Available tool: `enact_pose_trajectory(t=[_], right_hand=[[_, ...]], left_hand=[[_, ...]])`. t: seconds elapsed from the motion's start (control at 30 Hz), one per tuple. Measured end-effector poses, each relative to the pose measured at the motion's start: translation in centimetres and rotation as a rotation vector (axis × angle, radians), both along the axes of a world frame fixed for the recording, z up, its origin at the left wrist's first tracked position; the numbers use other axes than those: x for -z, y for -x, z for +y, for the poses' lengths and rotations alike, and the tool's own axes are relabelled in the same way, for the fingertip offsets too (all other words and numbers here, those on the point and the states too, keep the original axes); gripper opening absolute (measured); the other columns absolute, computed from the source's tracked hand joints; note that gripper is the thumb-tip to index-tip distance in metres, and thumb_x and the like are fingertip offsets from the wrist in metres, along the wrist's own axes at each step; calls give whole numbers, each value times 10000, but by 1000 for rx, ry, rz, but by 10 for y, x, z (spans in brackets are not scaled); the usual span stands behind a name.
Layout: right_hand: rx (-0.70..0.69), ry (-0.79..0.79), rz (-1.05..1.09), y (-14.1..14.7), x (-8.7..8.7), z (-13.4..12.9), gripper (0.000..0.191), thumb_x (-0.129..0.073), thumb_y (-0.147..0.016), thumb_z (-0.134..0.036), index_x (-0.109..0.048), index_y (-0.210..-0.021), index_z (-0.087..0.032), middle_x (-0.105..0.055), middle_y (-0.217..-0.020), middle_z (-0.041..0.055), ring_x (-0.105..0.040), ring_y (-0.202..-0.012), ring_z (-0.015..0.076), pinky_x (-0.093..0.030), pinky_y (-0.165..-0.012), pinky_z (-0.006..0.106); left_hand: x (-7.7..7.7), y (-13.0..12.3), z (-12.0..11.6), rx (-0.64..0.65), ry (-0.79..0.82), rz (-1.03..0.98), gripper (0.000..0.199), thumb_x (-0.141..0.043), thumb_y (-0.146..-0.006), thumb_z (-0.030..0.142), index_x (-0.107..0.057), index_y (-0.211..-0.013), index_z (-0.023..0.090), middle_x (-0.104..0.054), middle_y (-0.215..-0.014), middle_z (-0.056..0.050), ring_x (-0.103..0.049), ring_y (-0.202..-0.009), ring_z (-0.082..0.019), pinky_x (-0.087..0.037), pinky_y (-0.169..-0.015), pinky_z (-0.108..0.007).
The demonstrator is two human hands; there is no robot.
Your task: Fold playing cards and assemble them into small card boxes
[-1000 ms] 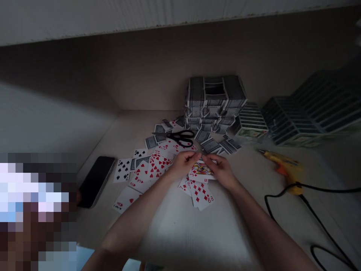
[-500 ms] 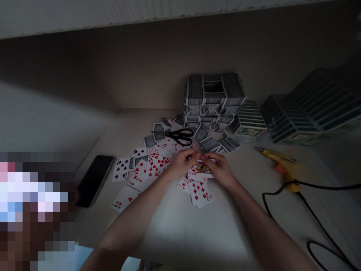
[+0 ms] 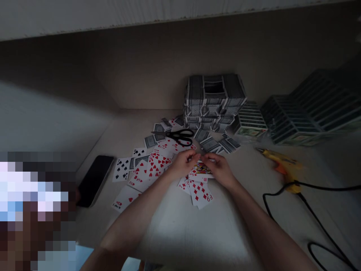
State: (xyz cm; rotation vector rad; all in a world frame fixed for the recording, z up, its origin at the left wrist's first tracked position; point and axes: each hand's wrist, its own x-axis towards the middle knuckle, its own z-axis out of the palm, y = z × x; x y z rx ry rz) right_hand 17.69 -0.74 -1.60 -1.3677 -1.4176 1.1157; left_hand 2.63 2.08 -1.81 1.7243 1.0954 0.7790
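Both hands meet over a face-up jack of diamonds (image 3: 200,170) near the middle of the table. My left hand (image 3: 183,162) pinches at the card's upper left edge, fingers closed. On its upper right side my right hand (image 3: 218,167) has its fingers closed too, the fingertips almost touching those of the left. Under and below the jack lie several diamond cards (image 3: 199,192), fanned face up. Left of the hands, red heart cards (image 3: 159,163) are spread out. Black-handled scissors (image 3: 180,135) rest on cards just beyond my left hand.
A structure of grey-backed cards (image 3: 214,99) stands at the back, with card boxes (image 3: 293,116) to its right. A yellow glue gun (image 3: 284,165) with a black cord lies right. A phone (image 3: 96,180) lies left, near a pixelated area. Spade cards (image 3: 122,169) lie beside the phone.
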Motion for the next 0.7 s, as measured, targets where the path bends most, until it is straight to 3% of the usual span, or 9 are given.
enact_pose_trajectory(t=[0.47,0.7], right_hand=[[-5,55,99,1,-5,-2,305,-576,-713,-458,-567,-609,-171,-496,-560,-19,-432,-543,123,-339,-522,237],[-32,71,140,0,-5,-2,357,-569,-714,-508,-553,-602,-169,-448,-542,-28,-381,-519,109,-313,-494,232]], left_hand=[[1,2,0,-15,6,-83,412,-449,-807,450,-290,-543,177,-259,-537,60,-253,-512,-71,-200,-482,-220],[2,2,-1,-15,160,-170,418,-461,-788,503,-370,-564,162,-312,-545,52,-288,-513,-67,-210,-472,-208]])
